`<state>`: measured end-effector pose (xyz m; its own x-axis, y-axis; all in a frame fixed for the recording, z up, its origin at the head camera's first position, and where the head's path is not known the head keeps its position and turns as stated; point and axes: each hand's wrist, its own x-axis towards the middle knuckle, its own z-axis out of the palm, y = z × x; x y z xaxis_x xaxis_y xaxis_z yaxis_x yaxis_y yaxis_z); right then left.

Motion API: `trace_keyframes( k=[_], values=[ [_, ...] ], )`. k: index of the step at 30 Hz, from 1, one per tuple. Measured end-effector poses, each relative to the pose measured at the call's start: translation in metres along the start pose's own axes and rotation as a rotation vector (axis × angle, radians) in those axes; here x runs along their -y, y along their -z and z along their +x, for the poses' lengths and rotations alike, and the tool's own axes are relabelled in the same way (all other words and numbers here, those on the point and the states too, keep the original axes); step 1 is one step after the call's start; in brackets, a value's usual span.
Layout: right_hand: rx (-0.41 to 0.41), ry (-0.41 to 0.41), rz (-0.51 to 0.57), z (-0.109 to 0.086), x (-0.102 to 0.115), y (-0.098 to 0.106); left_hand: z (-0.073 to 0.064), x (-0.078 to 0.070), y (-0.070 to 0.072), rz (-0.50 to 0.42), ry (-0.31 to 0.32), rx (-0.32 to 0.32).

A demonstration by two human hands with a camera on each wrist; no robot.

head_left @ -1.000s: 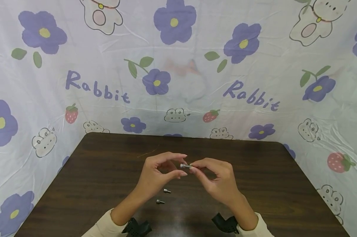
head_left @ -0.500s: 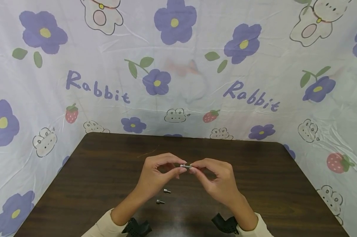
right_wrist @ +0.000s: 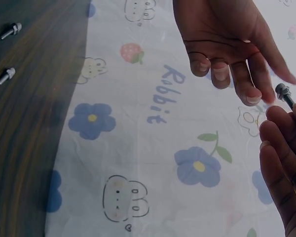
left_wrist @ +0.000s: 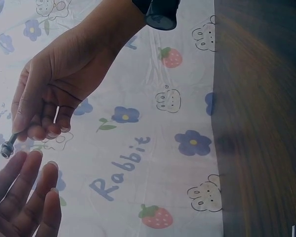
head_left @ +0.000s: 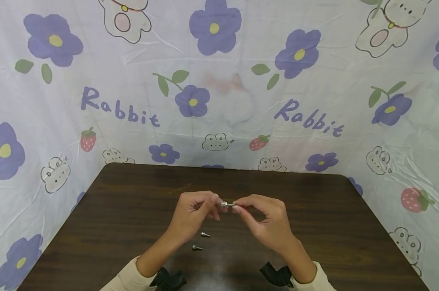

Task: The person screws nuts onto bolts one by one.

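My right hand [head_left: 272, 220] pinches the threaded end of a small metal bolt [head_left: 224, 204] between thumb and index finger, holding it level above the table. The bolt's head, with a ring-like washer or nut below it, points toward my left hand [head_left: 190, 214]. The left fingers are loosely bent right beside the head, and the thumb is drawn back from it. In the left wrist view the bolt [left_wrist: 7, 149] hangs from the right fingertips near the left fingers [left_wrist: 32, 168]. The right wrist view shows the bolt head [right_wrist: 282, 90] beside the left thumb and fingers.
Two more bolts, an upper bolt [head_left: 205, 234] and a lower bolt [head_left: 197, 247], lie on the dark wooden table [head_left: 139, 202] below the left hand. A printed cloth [head_left: 219, 121] hangs behind and at the sides. Black wrist mounts [head_left: 168, 279] sit on both arms.
The left thumb and index finger closed on the bolt head, then let go, and the thumb swung up and back to the left. The right hand and bolt have stayed in place.
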<state>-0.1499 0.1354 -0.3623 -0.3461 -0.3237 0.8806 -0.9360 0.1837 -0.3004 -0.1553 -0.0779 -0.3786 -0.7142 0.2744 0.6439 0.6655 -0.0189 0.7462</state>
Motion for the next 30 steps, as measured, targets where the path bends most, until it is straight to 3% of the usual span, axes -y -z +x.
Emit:
trace_keyframes(
  k=[4, 15, 21, 30],
  values=[
    [0.004, -0.003, -0.005, 0.0002, 0.0002, 0.0, -0.0012, -0.0002, 0.0008, -0.026, -0.003, 0.005],
    [0.012, 0.007, -0.001, 0.0005, 0.0004, 0.0004, -0.0001, -0.0017, 0.0002, -0.011, -0.134, -0.016],
    [0.015, 0.008, -0.002, 0.0002, 0.0, 0.0007, 0.0006, 0.0003, -0.0004, -0.037, -0.17, -0.015],
    [0.012, 0.026, -0.005, 0.0003, -0.0008, 0.0003, 0.0005, -0.0008, -0.0004, 0.001, -0.119, -0.018]
  ],
)
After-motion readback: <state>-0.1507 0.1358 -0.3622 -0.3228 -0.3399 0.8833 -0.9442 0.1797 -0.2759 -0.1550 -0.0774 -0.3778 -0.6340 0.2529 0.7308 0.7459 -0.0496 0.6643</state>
